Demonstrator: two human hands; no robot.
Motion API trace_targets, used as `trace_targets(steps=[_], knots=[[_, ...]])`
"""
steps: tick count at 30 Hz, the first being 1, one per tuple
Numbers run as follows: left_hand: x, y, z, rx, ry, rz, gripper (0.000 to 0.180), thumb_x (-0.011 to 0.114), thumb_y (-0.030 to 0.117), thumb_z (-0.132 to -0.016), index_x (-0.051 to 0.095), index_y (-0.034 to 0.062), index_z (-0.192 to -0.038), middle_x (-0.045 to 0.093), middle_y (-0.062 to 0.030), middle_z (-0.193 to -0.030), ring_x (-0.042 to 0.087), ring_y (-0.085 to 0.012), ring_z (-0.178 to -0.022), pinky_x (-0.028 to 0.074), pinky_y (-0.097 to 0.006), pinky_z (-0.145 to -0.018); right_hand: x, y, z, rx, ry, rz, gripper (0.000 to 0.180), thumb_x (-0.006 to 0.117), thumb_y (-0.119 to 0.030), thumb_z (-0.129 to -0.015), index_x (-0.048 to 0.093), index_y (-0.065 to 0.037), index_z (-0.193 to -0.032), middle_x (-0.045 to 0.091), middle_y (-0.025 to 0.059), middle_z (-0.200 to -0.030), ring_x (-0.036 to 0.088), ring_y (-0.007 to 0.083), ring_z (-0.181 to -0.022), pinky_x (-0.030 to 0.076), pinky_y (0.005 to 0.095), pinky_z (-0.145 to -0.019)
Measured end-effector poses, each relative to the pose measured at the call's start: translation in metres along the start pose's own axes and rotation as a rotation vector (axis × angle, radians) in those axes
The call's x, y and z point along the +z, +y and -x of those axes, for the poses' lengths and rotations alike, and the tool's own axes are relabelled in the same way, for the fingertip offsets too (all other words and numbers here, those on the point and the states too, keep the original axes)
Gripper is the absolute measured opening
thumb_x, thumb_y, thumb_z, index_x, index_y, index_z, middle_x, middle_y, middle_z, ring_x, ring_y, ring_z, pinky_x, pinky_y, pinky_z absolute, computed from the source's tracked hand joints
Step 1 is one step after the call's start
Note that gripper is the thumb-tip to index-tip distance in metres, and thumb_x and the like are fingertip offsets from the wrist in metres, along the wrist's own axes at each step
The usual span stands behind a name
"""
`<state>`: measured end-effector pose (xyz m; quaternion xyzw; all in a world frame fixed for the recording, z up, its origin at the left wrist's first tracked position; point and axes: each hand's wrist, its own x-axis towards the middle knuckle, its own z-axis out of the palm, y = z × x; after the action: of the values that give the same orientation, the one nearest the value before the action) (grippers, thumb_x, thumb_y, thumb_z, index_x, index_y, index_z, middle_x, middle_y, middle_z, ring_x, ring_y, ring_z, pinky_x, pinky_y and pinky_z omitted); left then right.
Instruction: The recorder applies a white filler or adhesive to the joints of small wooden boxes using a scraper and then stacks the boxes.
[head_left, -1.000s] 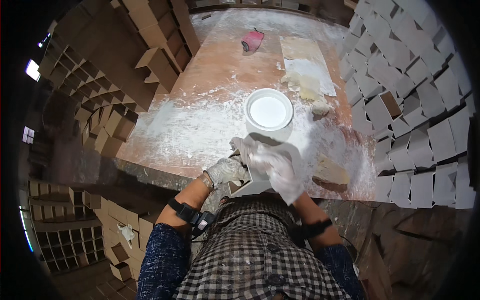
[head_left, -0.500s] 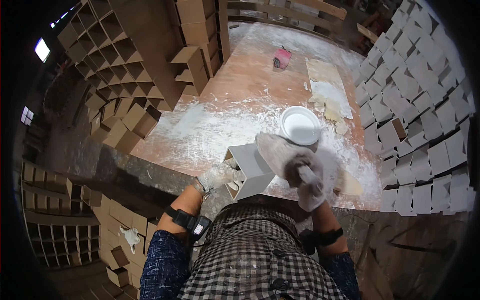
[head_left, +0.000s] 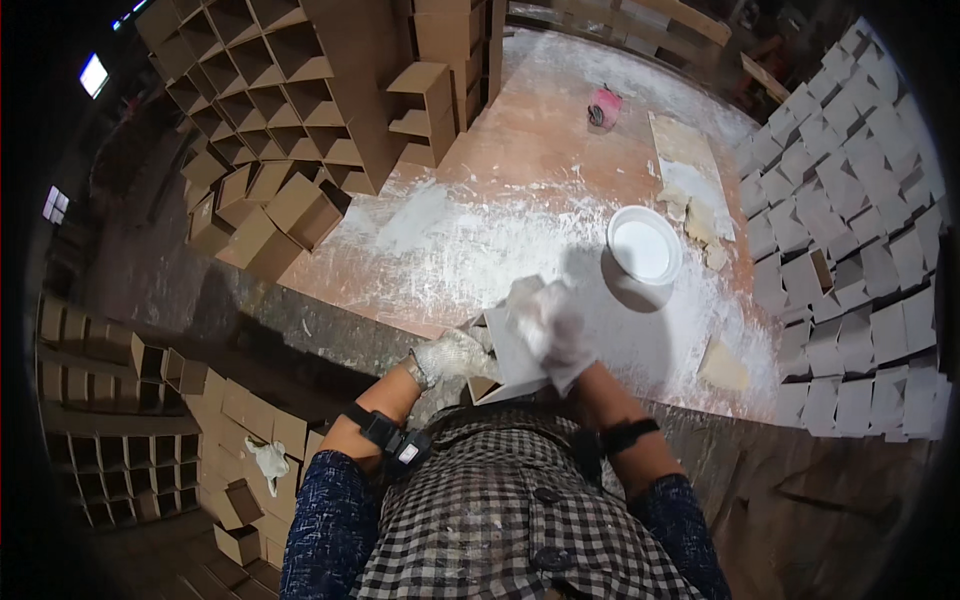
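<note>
My left hand (head_left: pixel 450 356), in a whitish, stained knit glove, grips a small box (head_left: pixel 512 362) at its open end, with the fingers partly inside. The box has smooth pale grey outer faces and brown cardboard showing inside. It is tilted at the table's near edge, close to my apron. My right hand (head_left: pixel 558 335), also gloved and smeared by motion, is over the box's upper right face. Something pale and flat seems to be in it, but its kind is blurred. A round white tub (head_left: pixel 645 248) with white contents stands on the table beyond my right hand.
The reddish tabletop (head_left: pixel 480 160) is streaked with white. On it lie a pink object (head_left: pixel 604 106), a stained sheet (head_left: pixel 685 150) and a beige flat piece (head_left: pixel 723 366). Brown boxes (head_left: pixel 290 215) are stacked at left, more (head_left: pixel 240 430) lower left. Pale grey boxes (head_left: pixel 840 180) form a wall at right.
My right hand has come left and down from near the tub onto the box. The view has shifted a little, so the table's things appear farther right. My left hand keeps its grip.
</note>
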<state>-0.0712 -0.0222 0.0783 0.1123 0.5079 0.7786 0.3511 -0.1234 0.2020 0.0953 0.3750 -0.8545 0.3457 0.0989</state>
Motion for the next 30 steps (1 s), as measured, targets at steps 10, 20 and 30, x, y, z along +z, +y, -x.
trace_targets(steps=[10, 20, 30], knots=[[-0.02, -0.013, -0.017, -0.099, -0.069, -0.817, 0.054, 0.054, 0.017, -0.1, 0.036, 0.004, -0.148, 0.053, -0.0108, -0.141, 0.042, -0.0194, -0.136, 0.035, -0.037, -0.115, -0.035, -0.037, -0.014, 0.786, 0.326, -1.081, 0.021, 0.054, -0.011, -0.096, 0.059, -0.003, -0.078, 0.057, 0.0029, -0.069, 0.055, 0.0114, -0.065, 0.045, 0.0255, -0.058], [-0.061, -0.014, -0.028, 0.197, 0.199, -1.177, 0.035, 0.044, 0.021, -0.097, 0.064, 0.0024, -0.12, 0.065, -0.0169, -0.12, 0.059, -0.0324, -0.115, 0.048, -0.042, -0.098, -0.099, -0.108, 0.037, 0.277, -0.102, -1.017, 0.032, 0.048, 0.006, -0.075, 0.068, 0.003, -0.099, 0.071, 0.0158, -0.096, 0.067, 0.022, -0.088, 0.054, 0.0324, -0.084], [-0.121, -0.066, -0.092, 0.081, -0.033, -0.629, 0.03, 0.059, 0.02, -0.092, 0.063, 0.0093, -0.12, 0.066, -0.0102, -0.109, 0.062, -0.0237, -0.099, 0.05, -0.036, -0.087, -0.017, -0.055, -0.041, 0.068, 0.279, 0.354, 0.006, 0.066, -0.018, -0.078, 0.066, -0.013, -0.075, 0.059, 0.0106, -0.07, 0.06, 0.0259, -0.07, 0.049, 0.0403, -0.06]])
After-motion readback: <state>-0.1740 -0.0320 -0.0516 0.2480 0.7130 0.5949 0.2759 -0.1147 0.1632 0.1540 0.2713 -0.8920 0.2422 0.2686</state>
